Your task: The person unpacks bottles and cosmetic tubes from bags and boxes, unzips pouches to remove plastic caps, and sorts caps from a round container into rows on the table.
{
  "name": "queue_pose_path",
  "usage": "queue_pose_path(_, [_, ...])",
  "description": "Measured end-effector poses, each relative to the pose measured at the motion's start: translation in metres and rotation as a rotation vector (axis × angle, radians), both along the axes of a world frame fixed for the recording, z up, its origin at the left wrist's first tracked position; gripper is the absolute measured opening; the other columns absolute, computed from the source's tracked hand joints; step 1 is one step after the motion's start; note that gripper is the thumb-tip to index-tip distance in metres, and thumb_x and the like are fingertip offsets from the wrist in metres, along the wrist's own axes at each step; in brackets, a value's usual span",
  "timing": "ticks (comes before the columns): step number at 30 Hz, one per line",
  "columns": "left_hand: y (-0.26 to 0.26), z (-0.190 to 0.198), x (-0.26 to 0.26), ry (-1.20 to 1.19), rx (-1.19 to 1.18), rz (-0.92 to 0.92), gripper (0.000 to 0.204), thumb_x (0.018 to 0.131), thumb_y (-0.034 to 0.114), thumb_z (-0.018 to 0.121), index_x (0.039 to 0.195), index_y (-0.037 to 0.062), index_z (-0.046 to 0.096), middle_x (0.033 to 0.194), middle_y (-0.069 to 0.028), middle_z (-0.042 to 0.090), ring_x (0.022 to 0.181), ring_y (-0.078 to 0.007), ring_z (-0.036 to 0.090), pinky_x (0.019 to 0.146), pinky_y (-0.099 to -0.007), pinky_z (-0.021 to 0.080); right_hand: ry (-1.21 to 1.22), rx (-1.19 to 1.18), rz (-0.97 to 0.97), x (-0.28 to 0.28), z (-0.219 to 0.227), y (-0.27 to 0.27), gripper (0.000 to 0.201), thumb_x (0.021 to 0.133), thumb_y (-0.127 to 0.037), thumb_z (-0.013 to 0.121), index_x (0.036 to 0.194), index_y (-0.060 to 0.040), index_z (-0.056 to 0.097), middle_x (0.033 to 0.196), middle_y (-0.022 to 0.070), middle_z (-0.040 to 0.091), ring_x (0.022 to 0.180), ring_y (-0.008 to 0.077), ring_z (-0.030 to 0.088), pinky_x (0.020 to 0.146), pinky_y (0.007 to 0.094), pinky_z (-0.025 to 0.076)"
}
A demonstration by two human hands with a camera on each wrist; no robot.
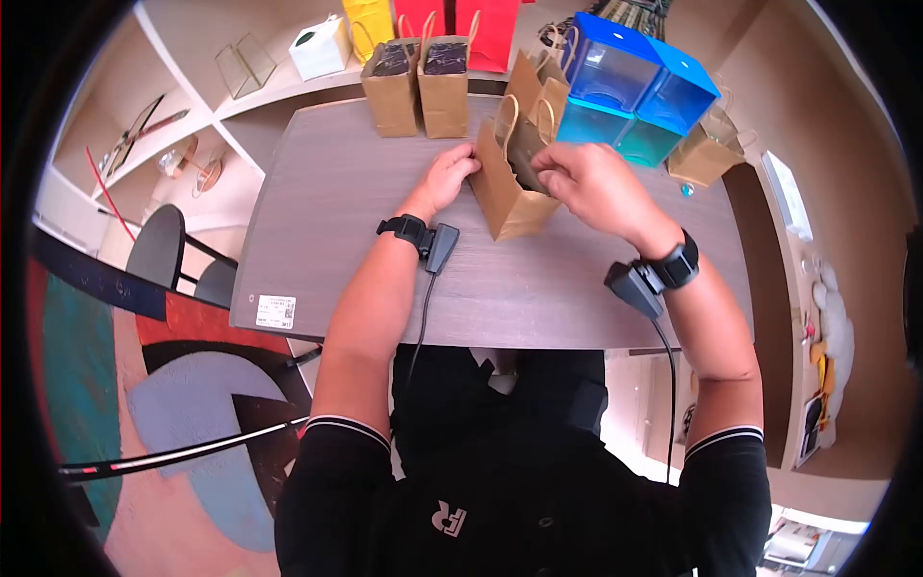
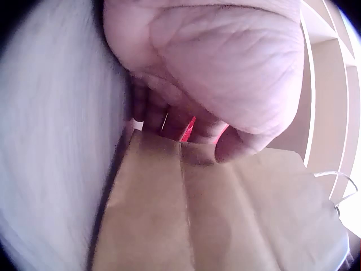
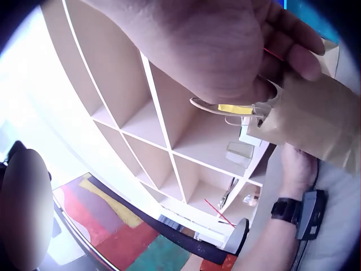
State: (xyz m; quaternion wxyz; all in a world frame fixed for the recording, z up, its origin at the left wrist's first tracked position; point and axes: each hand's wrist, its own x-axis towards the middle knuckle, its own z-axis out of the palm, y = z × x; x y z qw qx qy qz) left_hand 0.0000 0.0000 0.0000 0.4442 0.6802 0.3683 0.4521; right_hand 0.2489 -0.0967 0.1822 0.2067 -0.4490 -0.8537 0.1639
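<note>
A brown paper bag [image 1: 514,197] with twisted handles stands tilted on the grey table [image 1: 356,192]. My left hand [image 1: 447,178] holds it by its left side; in the left wrist view, the thumb [image 2: 240,148] lies over the brown paper and the other fingers reach behind its edge. At the mouth of the bag is my right hand [image 1: 601,188], its curled fingers gripping the right rim. Something dark shows inside, mostly hidden by the paper and the right hand. The right wrist view shows that hand's fingertips [image 3: 304,63] close against the paper.
Two brown bags with dark contents [image 1: 392,91] [image 1: 444,91] stand at the back. Behind the held bag is another paper bag [image 1: 538,87]. Blue clear boxes [image 1: 615,67] are stacked at back right, beside a further bag [image 1: 707,149]. Red bags [image 1: 481,38] stand on the shelf.
</note>
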Motion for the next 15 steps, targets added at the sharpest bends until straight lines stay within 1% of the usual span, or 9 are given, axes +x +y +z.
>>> queue_pose_path(3, [-0.005, -0.002, 0.006, -0.028, -0.074, -0.011, 0.027, 0.098, 0.017, 0.059, 0.119, 0.002, 0.068, 0.111, -0.005, 0.07, 0.106, -0.0122, 0.061, 0.095, -0.0301, 0.048, -0.09, 0.112, -0.011, -0.001, -0.007, 0.011, 0.022, 0.085, -0.019, 0.067, 0.101, -0.0076, 0.074, 0.089, 0.0173, 0.073, 0.087, 0.0373, 0.07, 0.076, 0.0471, 0.055])
queue_pose_path(5, [-0.007, 0.005, 0.005, -0.014, -0.102, -0.031, 0.022, 0.098, 0.012, 0.06, 0.117, 0.0019, 0.067, 0.116, -0.0038, 0.068, 0.108, -0.0113, 0.059, 0.097, -0.0289, 0.046, -0.334, -0.062, 0.024, -0.005, -0.004, 0.012, 0.035, 0.08, -0.02, 0.07, 0.113, -0.008, 0.073, 0.092, 0.0177, 0.073, 0.087, 0.0359, 0.071, 0.078, 0.0457, 0.055])
queue_pose_path(7, [-0.012, 0.009, 0.006, -0.005, -0.132, -0.047, 0.019, 0.097, 0.006, 0.062, 0.115, 0.0017, 0.066, 0.12, -0.0027, 0.066, 0.111, -0.0103, 0.058, 0.099, -0.0277, 0.045, -0.407, -0.083, 0.029, -0.01, -0.001, 0.01, 0.033, 0.08, -0.018, 0.07, 0.111, -0.0085, 0.073, 0.093, 0.0176, 0.074, 0.088, 0.0359, 0.071, 0.078, 0.0456, 0.056])
queue_pose_path(9, [-0.016, 0.011, 0.013, -0.142, -0.061, -0.053, 0.016, 0.098, 0.009, 0.066, 0.112, 0.0021, 0.066, 0.127, -0.0043, 0.064, 0.116, -0.0119, 0.056, 0.101, -0.0286, 0.045, -0.486, -0.098, 0.03, -0.014, -0.003, 0.013, 0.031, 0.08, -0.017, 0.069, 0.11, -0.009, 0.074, 0.094, 0.0176, 0.074, 0.09, 0.0359, 0.071, 0.078, 0.0456, 0.056])
queue_pose_path(10, [-0.019, 0.014, 0.016, -0.136, -0.059, -0.061, 0.016, 0.098, 0.009, 0.066, 0.112, 0.0021, 0.066, 0.127, -0.0043, 0.064, 0.116, -0.0119, 0.056, 0.101, -0.0286, 0.045, -0.547, -0.062, -0.001, -0.015, -0.009, 0.013, 0.028, 0.081, -0.016, 0.068, 0.108, -0.0094, 0.073, 0.094, 0.0175, 0.073, 0.09, 0.0359, 0.071, 0.078, 0.0456, 0.056])
queue_pose_path(11, [-0.022, 0.017, 0.018, -0.188, -0.062, -0.054, 0.012, 0.098, 0.009, 0.066, 0.107, 0.0022, 0.067, 0.135, -0.0065, 0.061, 0.117, -0.0135, 0.057, 0.103, -0.0306, 0.045, -0.608, -0.025, -0.034, -0.014, -0.015, 0.014, 0.026, 0.081, -0.014, 0.067, 0.106, -0.0098, 0.073, 0.094, 0.0174, 0.073, 0.091, 0.036, 0.071, 0.077, 0.0457, 0.057])
queue_pose_path(12, [-0.023, 0.021, 0.021, -0.24, -0.064, -0.046, 0.008, 0.097, 0.008, 0.066, 0.103, 0.0022, 0.068, 0.143, -0.0087, 0.057, 0.118, -0.0151, 0.058, 0.104, -0.0326, 0.046, -0.604, -0.023, -0.042, -0.013, -0.021, 0.016, 0.026, 0.081, -0.014, 0.067, 0.106, -0.0098, 0.073, 0.094, 0.0174, 0.073, 0.091, 0.036, 0.071, 0.077, 0.0457, 0.057])
queue_pose_path(13, [-0.021, 0.019, 0.022, -0.237, -0.061, -0.052, 0.008, 0.097, 0.008, 0.066, 0.103, 0.0022, 0.068, 0.143, -0.0087, 0.057, 0.118, -0.0151, 0.058, 0.104, -0.0326, 0.046, -0.604, 0.005, -0.054, -0.012, -0.026, 0.016, 0.024, 0.08, -0.012, 0.067, 0.104, -0.0105, 0.073, 0.094, 0.0153, 0.074, 0.091, 0.0355, 0.071, 0.077, 0.0454, 0.057])
queue_pose_path(15, [-0.019, 0.015, 0.023, -0.428, -0.179, -0.099, 0.006, 0.096, 0.008, 0.068, 0.101, 0.004, 0.066, 0.147, -0.0095, 0.053, 0.123, -0.0172, 0.056, 0.106, -0.0341, 0.045, -0.603, 0.034, -0.066, -0.008, -0.03, 0.014, 0.023, 0.08, -0.01, 0.067, 0.101, -0.0112, 0.072, 0.094, 0.0133, 0.075, 0.091, 0.035, 0.072, 0.076, 0.0452, 0.058])
